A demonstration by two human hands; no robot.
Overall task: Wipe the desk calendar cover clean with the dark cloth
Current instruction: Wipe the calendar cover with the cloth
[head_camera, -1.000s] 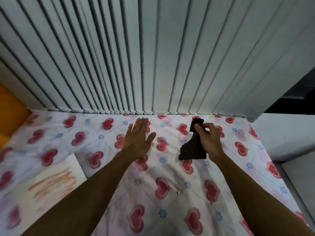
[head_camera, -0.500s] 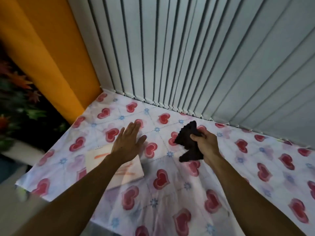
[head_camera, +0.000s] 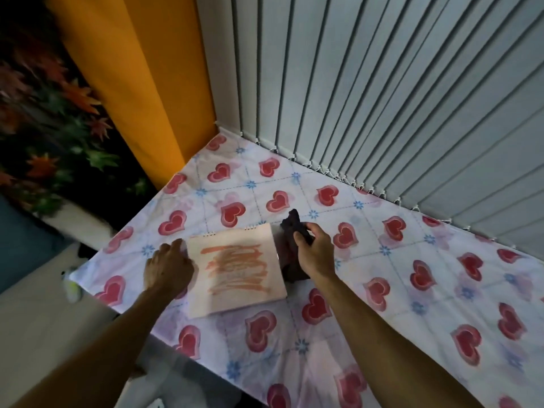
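Observation:
The desk calendar (head_camera: 235, 269) lies flat on the heart-patterned tablecloth (head_camera: 412, 290), its pale cover smeared with orange marks and its spiral binding at the far edge. My left hand (head_camera: 169, 267) rests with curled fingers on the calendar's left edge. My right hand (head_camera: 315, 253) grips the dark cloth (head_camera: 291, 228), which hangs bunched just beside the calendar's right edge, apart from the smeared area.
Grey vertical blinds (head_camera: 382, 98) close off the far side of the table. An orange curtain (head_camera: 132, 69) hangs at the back left corner, with leafy decoration (head_camera: 44, 128) beyond it. The table's left edge drops off near my left forearm.
The view swung left and down, bringing the whole calendar into sight. My left hand went from flat and open to curled on the calendar's left edge. My right hand carried the cloth to its right edge.

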